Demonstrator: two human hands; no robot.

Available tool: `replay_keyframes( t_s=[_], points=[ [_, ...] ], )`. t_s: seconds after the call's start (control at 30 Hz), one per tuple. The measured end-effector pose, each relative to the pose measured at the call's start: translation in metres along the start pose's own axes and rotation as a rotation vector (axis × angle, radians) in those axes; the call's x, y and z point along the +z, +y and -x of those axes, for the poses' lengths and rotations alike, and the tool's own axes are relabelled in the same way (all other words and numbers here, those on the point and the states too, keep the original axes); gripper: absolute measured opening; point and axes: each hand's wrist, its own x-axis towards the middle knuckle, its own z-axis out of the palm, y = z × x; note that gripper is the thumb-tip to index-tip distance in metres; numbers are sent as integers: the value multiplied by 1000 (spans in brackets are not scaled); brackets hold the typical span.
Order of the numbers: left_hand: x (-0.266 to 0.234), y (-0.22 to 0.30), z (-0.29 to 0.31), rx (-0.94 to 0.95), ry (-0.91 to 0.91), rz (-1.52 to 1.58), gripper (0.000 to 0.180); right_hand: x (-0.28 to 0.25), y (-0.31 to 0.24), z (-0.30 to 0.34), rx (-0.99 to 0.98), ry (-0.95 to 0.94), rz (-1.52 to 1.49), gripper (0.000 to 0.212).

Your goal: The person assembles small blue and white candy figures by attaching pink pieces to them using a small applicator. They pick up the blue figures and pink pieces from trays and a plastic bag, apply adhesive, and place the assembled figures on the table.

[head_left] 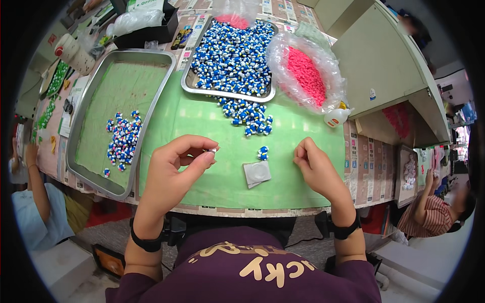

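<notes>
My left hand (174,169) is closed in a pinch, with a small white piece (213,150) showing at its fingertips; most of that piece is hidden. My right hand (318,166) is closed above the green mat (217,184), thumb against the curled fingers; whatever they may hold cannot be made out. Between the hands lies a small square whitish pad (257,173) with a round mark on it. Just beyond the pad sits a small blue and white figurine (262,153), touched by neither hand.
A metal tray (188,86) heaped with blue and white figurines stands ahead, several spilling onto the mat. Another tray (121,191) at left holds figurines with pink bits. Plastic bags of pink pieces (306,76), a white bottle (335,117) and a cabinet (384,55) stand right. People work at both sides.
</notes>
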Motion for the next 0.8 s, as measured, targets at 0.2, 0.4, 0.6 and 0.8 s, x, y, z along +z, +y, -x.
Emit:
replay_keyframes(
  t_s=[0.2, 0.4, 0.6, 0.8],
  points=[
    [-4, -5, 4, 57, 26, 1, 20, 10, -58, -6, -212, -70, -184, 19],
    [-6, -6, 8, 94, 10, 29, 22, 19, -66, -11, -272, -71, 76, 24],
    [-1, -6, 8, 58, -13, 36, 23, 25, -65, -14, -270, -30, 10, 23],
    [12, -7, 5, 0, -59, 164, 24, 16, -77, -11, -177, -61, -36, 26]
  ],
)
